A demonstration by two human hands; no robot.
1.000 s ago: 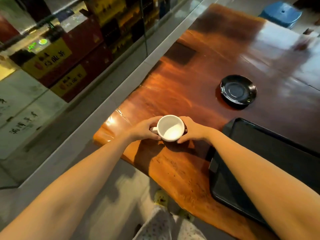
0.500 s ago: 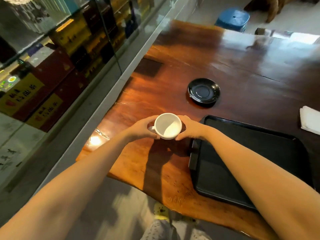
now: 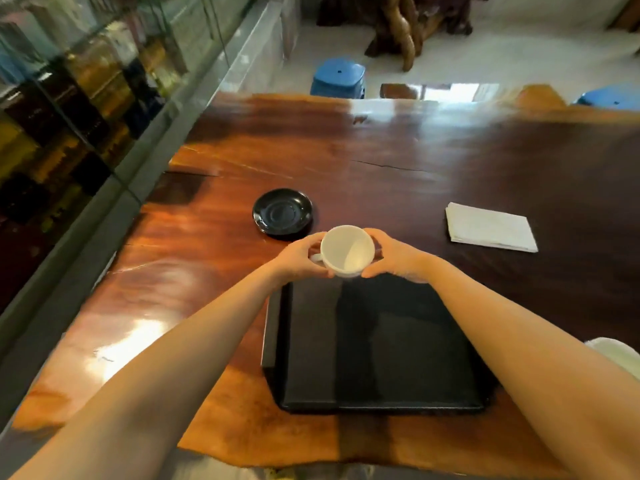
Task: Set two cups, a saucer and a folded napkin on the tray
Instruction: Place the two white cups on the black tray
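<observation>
White cup (image 3: 347, 251), clasped between fingers (image 3: 372, 234) of left hand (image 3: 300, 258) and right hand (image 3: 394, 258), over far edge of black tray (image 3: 381, 344); tray floor directly beneath, nearer.

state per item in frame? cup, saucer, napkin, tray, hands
white cup: upright, empty, held over the tray's far edge
left hand: gripping the cup's handle side
right hand: gripping the cup's other side
saucer: on the table, bare
napkin: folded, on the table
tray: empty
</observation>
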